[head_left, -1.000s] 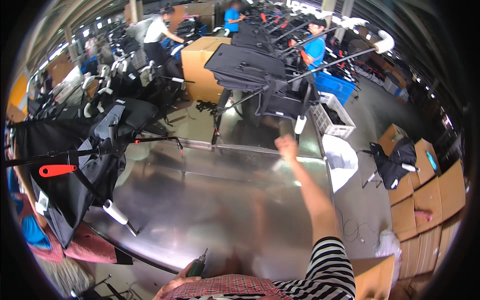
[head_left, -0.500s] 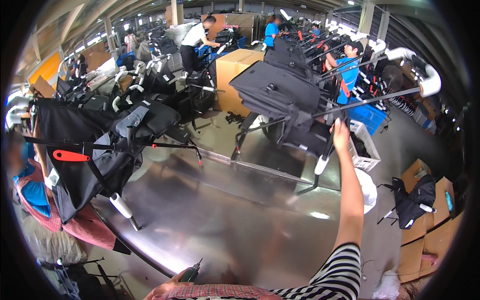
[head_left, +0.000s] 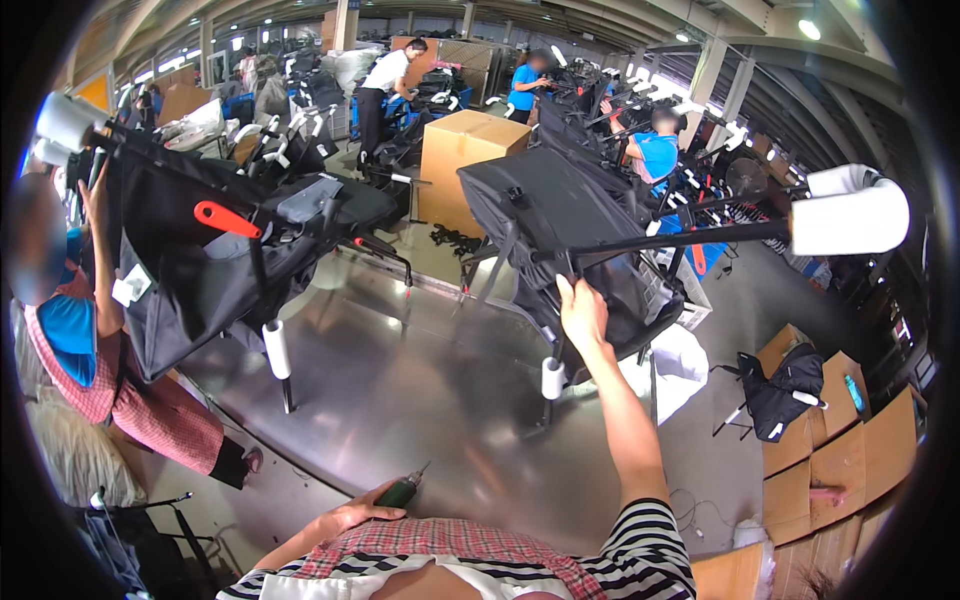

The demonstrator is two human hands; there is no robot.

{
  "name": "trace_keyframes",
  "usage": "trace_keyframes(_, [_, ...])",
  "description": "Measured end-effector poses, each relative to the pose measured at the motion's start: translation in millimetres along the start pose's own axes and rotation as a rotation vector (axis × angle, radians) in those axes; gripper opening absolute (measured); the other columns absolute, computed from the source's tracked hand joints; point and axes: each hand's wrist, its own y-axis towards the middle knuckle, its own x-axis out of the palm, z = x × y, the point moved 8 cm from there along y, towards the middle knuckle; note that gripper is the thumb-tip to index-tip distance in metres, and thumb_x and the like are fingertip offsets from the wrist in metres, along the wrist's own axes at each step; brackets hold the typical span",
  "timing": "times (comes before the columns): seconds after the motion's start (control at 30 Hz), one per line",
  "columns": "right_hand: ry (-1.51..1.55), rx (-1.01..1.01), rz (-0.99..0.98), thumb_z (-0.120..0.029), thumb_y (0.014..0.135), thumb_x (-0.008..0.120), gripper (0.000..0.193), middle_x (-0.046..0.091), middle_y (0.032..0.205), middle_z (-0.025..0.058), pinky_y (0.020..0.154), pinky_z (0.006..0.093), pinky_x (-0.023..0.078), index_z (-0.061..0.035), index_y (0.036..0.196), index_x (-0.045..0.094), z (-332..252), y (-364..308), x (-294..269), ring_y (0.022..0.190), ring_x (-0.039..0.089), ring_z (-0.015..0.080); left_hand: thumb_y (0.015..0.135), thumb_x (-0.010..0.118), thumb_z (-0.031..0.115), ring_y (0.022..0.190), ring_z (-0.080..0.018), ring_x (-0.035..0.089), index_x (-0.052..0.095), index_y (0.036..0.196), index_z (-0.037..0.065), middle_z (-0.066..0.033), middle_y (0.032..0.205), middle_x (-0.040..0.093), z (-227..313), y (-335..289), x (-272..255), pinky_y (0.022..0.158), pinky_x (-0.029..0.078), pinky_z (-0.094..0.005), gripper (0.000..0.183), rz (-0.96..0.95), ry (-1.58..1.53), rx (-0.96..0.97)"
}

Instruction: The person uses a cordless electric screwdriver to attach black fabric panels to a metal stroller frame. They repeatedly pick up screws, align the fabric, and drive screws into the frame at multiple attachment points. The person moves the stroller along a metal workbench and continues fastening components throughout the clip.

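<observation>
Close to my body, my left hand (head_left: 358, 513) is closed around a dark green power screwdriver (head_left: 402, 491), its thin bit pointing away to the right. With my arm stretched forward, my right hand (head_left: 586, 318) grips a black tube of a folding stroller (head_left: 545, 198). This stroller has dark fabric, a white foam-covered handle (head_left: 850, 222) at the upper right and a white sleeve (head_left: 552, 378) on a leg. It stands tilted on a shiny metal table (head_left: 400, 400). My fingertips are partly hidden by the tube.
A second black stroller (head_left: 190, 270) with a red lever (head_left: 226, 219) stands at the left of the table, beside a co-worker (head_left: 70, 350) with one hand raised to it. Behind are a large carton (head_left: 465, 165) and several other people. Flattened cardboard (head_left: 830, 470) lies at the right.
The right stroller has turned and come nearer, its handle swinging toward me, with my right hand still on it. The left stroller has tilted. My left hand with the screwdriver has risen slightly.
</observation>
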Motion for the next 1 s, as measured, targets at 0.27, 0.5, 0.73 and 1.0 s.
trace_keyframes(0.27, [0.485, -0.257, -0.388, -0.043, 0.099, 0.059, 0.043, 0.07, 0.089, 0.0165, 0.075, 0.0422, 0.052, -0.0002, 0.098, 0.063, -68, -60, 18, 0.09, 0.067, 0.04, 0.083, 0.08, 0.031, 0.114, -0.0219, 0.054, 0.029, 0.157, 0.011, -0.0106, 0.123, 0.057, -50, -68, -15, 0.102, 0.039, -0.0338, 0.093, 0.004, -0.196, -0.041])
trace_keyframes(0.5, [-0.262, -0.144, -0.474, -0.051, 0.1, 0.049, 0.052, 0.072, 0.087, 0.022, 0.081, 0.0533, 0.052, -0.0041, 0.091, 0.071, -6, -160, 5, 0.087, 0.069, 0.0427, 0.084, 0.078, 0.027, 0.096, -0.0161, 0.057, 0.033, 0.155, 0.013, -0.005, 0.101, 0.059, -71, -123, -2, 0.087, 0.045, -0.0314, 0.085, -0.085, -0.306, -0.133])
trace_keyframes(0.73, [-0.251, -0.103, -0.549, -0.056, 0.097, 0.049, 0.057, 0.073, 0.085, 0.0203, 0.075, 0.0507, 0.054, -0.0072, 0.089, 0.076, -98, -229, -15, 0.084, 0.072, 0.0389, 0.085, 0.078, 0.028, 0.097, -0.0158, 0.058, 0.036, 0.153, 0.015, -0.005, 0.102, 0.059, -76, -116, 7, 0.088, 0.046, -0.0311, 0.082, -0.092, -0.26, -0.114])
trace_keyframes(1.0, [-0.102, -0.226, -0.676, -0.047, 0.096, 0.059, 0.039, 0.071, 0.097, 0.0106, 0.084, 0.0458, 0.052, -0.0112, 0.109, 0.068, -74, -276, -94, 0.096, 0.068, 0.0324, 0.083, 0.078, 0.037, 0.145, -0.025, 0.032, 0.028, 0.158, 0.01, -0.0123, 0.157, 0.036, -68, -88, 48, 0.12, 0.02, -0.0368, 0.094, -0.245, 0.076, -0.008])
